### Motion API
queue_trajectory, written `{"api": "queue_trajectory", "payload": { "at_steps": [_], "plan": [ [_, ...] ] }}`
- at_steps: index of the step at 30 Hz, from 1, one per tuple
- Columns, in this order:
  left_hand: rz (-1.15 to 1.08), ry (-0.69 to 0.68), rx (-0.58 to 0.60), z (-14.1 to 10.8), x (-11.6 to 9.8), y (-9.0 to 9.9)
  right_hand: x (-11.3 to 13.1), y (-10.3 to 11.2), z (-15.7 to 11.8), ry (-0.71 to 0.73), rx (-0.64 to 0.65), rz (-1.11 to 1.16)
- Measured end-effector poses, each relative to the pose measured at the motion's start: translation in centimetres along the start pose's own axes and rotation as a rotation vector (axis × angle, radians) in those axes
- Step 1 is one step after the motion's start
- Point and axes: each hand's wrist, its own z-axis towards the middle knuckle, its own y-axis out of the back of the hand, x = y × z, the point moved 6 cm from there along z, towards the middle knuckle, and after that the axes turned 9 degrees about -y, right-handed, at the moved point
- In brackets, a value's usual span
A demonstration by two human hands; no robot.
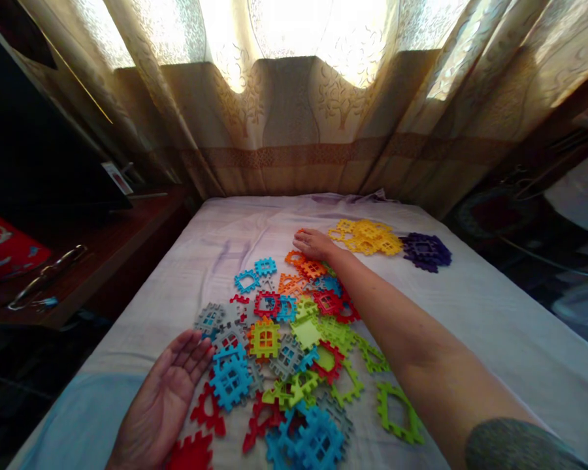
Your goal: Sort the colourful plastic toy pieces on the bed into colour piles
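Plastic interlocking pieces in several colours lie in a loose heap on a pale sheet [176,277]. My left hand [169,385] rests palm up, fingers apart and holding nothing, at the heap's left edge near blue pieces [230,378]. My right hand [313,243] reaches to the far end of the heap, just above orange pieces [312,268]. A bit of orange shows at its fingertips; the hand covers most of that piece. Right of this hand sits a yellow pile [370,236], with a dark purple pile [427,251] beside it. Lime-green pieces [396,412] lie under and near my right forearm.
Patterned curtains [294,130] hang behind the far edge of the bed. On the left stands a brown wooden table [142,219] with a dark screen [39,137] and a red cloth item [10,245]. Dark furniture lines the right side.
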Motion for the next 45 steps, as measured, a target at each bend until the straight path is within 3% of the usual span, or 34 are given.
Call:
{"api": "queue_trajectory", "payload": {
  "at_steps": [6, 12, 15, 20, 23, 26, 28, 30, 35, 37, 40, 43, 45],
  "plan": [
    [0.15, -0.186, 0.236, -0.3, -0.1, -1.1, 2.1, -0.2, -6.5, 0.154, 0.018, 0.087],
    [0.65, -0.442, 0.513, -1.7, 0.5, -2.8, 6.3, 0.6, -13.6, 0.194, 0.033, 0.084],
    [0.8, -0.575, 0.624, -2.0, 0.5, -3.6, 7.3, 1.0, -16.6, 0.148, 0.013, 0.084],
    [1.056, -0.799, 0.699, -3.3, -0.3, -4.8, 6.4, 2.6, -23.9, -0.015, -0.209, 0.179],
    [1.377, -0.954, 0.72, -5.6, -0.3, -4.5, 7.6, 2.4, -30.5, 0.123, -0.241, 0.2],
    [1.692, -0.952, 0.662, -7.6, 0.7, -2.4, 10.3, 0.2, -35.5, 0.319, -0.094, 0.142],
    [1.772, -0.877, 0.686, -8.4, 2.1, -1.1, 11.3, -0.9, -36.1, 0.299, -0.061, 0.125],
    [1.74, -0.886, 0.733, -9.1, 3.6, -0.8, 11.9, -1.3, -34.6, 0.217, -0.098, 0.131],
    [1.431, -1.084, 0.61, -9.2, 4.3, -3.4, 11.6, -0.1, -28.8, 0.01, -0.303, 0.302],
    [1.338, -1.149, 0.597, -9.3, 4.1, -4.3, 10.1, 1.0, -28.1, -0.093, -0.434, 0.398],
    [1.378, -1.18, 0.54, -9.5, 3.4, -4.5, 6.4, 2.3, -29.4, -0.233, -0.568, 0.419],
    [1.549, -1.05, 0.384, -9.1, 3.0, -3.5, 1.7, 2.1, -32.3, -0.572, -0.57, 0.319],
    [1.621, -0.957, 0.402, -9.0, 3.7, -3.5, -0.1, 1.0, -34.0, -0.774, -0.494, 0.26]
  ]
}}
